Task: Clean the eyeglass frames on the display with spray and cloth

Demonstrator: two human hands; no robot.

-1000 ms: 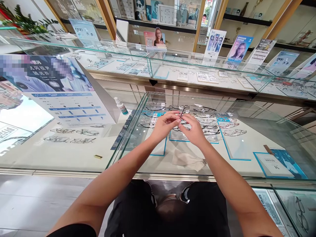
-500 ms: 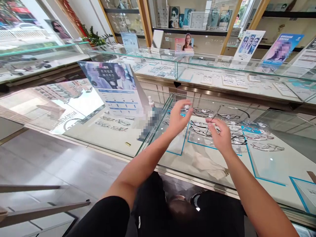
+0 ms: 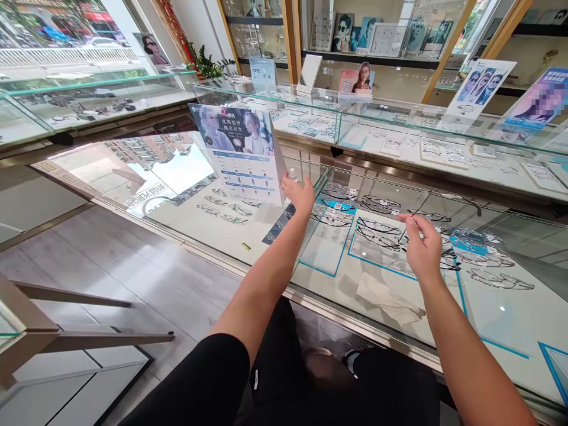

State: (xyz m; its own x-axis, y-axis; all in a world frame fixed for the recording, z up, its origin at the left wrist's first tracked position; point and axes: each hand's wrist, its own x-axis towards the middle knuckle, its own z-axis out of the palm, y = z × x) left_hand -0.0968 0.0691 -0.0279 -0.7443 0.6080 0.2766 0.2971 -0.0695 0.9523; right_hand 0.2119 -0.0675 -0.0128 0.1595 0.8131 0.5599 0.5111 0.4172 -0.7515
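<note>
My left hand [image 3: 299,194] is stretched out to a small bottle with a clear cap [image 3: 292,173], beside the standing leaflet. Its fingers and thumb are apart around the bottle, whose lower part is hidden behind the hand. Over the glass counter, my right hand [image 3: 422,244] is closed in a pinch on a pair of eyeglasses; a thin dark temple [image 3: 473,202] curves away to the right. The rest of that frame is hard to separate from the eyeglass frames [image 3: 377,234] on display beneath the glass.
The tent-shaped leaflet [image 3: 246,171] stands left of my left hand. A small yellow-green item [image 3: 246,246] lies near the counter's front edge. A crumpled pale cloth [image 3: 386,296] appears below my right hand. Another glass showcase [image 3: 399,118] runs along the back.
My left hand has moved left and away from my right hand to the small bottle. My right hand keeps its pinch over the counter. The view has turned slightly left.
</note>
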